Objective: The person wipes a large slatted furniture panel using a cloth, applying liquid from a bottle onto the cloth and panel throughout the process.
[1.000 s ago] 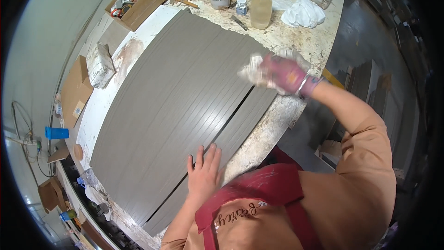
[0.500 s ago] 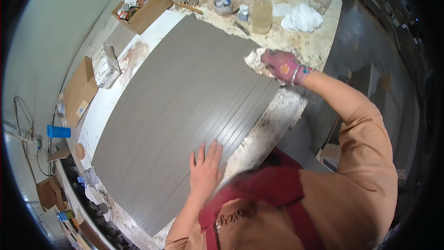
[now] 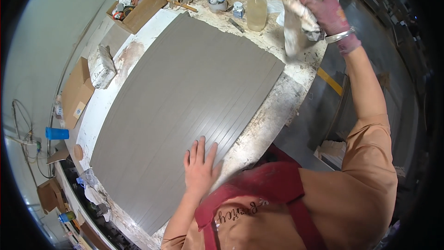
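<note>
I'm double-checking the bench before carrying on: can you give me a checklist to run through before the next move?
1. Left hand on the grey strips: ok, spread over their near edge.
2. Cloth in grip: ok, bunched in the right hand, which is raised over the table's far right part.
3. Strips close together: ok, no wide dark gap shows.
4. Both hands gloved: not ok, only the right is.
5. Large bottle upright and capped: ok.
6. Strips dry: cannot tell, the sheen may be only light.
</note>
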A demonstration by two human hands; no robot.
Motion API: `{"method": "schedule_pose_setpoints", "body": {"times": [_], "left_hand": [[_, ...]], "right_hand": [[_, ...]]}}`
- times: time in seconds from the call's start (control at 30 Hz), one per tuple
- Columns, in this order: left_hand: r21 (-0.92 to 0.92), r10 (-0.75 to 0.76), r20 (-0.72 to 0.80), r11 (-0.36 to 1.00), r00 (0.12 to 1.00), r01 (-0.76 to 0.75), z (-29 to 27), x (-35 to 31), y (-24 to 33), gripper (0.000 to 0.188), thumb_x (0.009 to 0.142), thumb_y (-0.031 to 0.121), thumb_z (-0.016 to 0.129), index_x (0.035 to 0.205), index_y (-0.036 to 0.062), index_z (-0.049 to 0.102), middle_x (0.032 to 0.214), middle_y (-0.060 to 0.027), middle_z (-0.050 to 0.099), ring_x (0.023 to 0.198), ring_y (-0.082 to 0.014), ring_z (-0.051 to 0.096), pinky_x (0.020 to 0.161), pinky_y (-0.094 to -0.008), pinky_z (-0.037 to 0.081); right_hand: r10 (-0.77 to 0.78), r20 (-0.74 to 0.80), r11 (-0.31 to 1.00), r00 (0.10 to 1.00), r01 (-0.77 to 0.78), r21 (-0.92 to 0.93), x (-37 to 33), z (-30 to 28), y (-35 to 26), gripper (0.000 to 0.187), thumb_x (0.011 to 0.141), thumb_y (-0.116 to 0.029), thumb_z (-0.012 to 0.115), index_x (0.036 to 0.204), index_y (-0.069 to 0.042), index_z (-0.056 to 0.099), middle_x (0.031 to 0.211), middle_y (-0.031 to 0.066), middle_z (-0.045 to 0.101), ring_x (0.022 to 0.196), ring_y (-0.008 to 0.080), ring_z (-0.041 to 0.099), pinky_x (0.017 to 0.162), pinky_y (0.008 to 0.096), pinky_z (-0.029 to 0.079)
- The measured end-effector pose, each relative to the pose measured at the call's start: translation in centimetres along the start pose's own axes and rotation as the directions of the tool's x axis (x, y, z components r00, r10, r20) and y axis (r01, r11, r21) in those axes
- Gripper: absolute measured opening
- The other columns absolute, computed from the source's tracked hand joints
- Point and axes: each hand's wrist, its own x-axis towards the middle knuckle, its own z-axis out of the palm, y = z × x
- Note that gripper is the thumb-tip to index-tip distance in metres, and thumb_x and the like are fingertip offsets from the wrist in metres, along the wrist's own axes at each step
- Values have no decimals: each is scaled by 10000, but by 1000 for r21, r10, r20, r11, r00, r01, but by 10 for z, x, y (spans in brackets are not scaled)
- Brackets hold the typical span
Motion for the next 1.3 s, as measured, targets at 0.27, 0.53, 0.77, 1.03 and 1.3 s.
{"method": "schedule_pose_setpoints", "body": {"times": [0.27,0.53,0.77,1.03,1.3], "left_hand": [[41,2,30,999,1000,-4,0,2,1,758,737,327,734,1366,49,416,1473,-162,340,1323,-355,358,1063,-504,272],[69,1,73,998,997,-6,-2,-1,0,743,788,341,688,1392,39,379,1499,-154,300,1353,-350,316,1080,-504,250],[94,-32,89,995,996,24,0,-3,0,750,802,356,677,1412,57,359,1502,-144,301,1361,-344,308,1087,-504,240],[67,-108,-3,992,994,108,3,-10,-7,789,782,401,690,1416,71,356,1501,-135,302,1363,-317,312,1073,-518,266],[61,-261,-165,960,951,274,9,-71,-8,721,793,383,683,1379,76,398,1476,-123,340,1345,-296,343,1048,-512,325]], "right_hand": [[-47,591,965,806,-115,235,-119,149,-84,469,879,-322,590,1325,-204,502,1310,102,514,1189,304,520,1045,477,340],[124,135,809,983,-21,-588,-145,146,102,345,932,-327,500,1243,-198,575,1241,159,553,1149,326,514,955,441,411],[-67,234,892,970,163,-421,-143,108,60,338,819,-74,581,1156,-72,572,1075,161,595,1014,304,592,890,415,469],[431,107,837,896,-353,-419,-126,37,152,439,938,-288,504,1300,-39,506,1332,184,502,1259,321,453,1063,365,337],[-90,397,874,914,263,-409,-157,108,99,475,939,-162,506,1383,-22,411,1368,182,454,1257,330,438,1050,393,339]]}}
